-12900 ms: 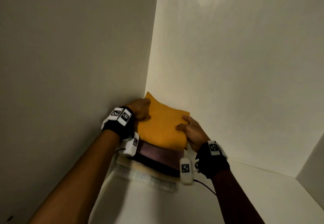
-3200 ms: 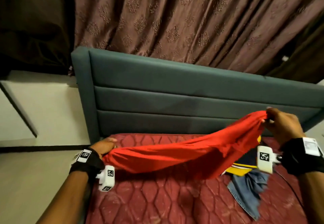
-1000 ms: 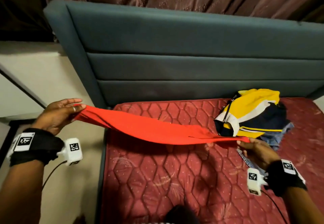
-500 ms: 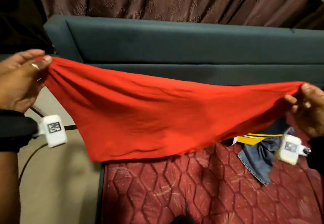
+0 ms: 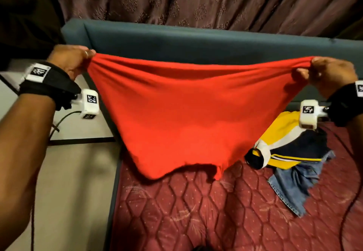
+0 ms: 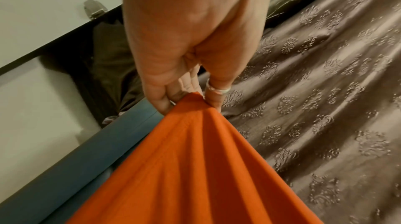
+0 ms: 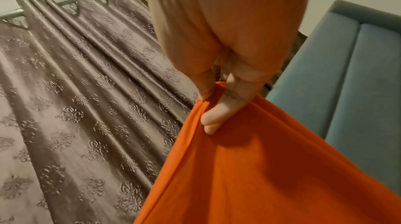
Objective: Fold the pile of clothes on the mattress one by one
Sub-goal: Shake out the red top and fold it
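The left hand and right hand each pinch a bunched corner of the red cloth, so a weak pinch could let it drop crooked onto the mattress.

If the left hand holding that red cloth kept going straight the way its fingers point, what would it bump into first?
Probably the patterned curtain. In the wrist view the left hand, pinching the red cloth, points over the top edge of the blue headboard toward it. Depth is unclear, so the headboard could come first.

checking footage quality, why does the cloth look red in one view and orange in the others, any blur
Head view: dim warm light, red cloth saturated, right-edge corners smeared. Left wrist view: cloth reads orange, curtain slightly soft. Right wrist view: same orange cast, left hand and right hand pale and washed out.
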The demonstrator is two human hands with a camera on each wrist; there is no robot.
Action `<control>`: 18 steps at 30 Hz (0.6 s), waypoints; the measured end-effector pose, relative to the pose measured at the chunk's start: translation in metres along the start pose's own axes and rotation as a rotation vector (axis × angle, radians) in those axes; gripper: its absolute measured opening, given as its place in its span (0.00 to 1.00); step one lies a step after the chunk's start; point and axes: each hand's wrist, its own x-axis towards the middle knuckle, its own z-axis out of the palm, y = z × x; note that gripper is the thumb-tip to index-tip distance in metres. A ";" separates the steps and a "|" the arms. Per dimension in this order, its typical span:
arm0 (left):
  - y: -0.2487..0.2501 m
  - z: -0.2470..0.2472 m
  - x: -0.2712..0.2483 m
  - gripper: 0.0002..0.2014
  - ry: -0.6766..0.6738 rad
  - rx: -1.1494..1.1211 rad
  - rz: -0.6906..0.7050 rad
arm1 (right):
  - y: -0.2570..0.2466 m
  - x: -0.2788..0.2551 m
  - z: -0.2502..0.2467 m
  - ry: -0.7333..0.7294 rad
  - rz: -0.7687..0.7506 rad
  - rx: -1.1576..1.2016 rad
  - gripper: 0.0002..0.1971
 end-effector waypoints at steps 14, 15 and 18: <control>0.052 -0.008 -0.067 0.03 0.141 -0.119 0.039 | 0.032 0.055 -0.090 0.104 0.012 0.156 0.20; 0.041 -0.005 -0.074 0.06 0.146 -0.117 0.039 | 0.018 0.011 -0.056 0.154 0.088 0.163 0.18; 0.001 0.005 -0.096 0.04 0.149 -0.077 -0.012 | 0.034 -0.035 -0.034 0.090 0.121 0.182 0.25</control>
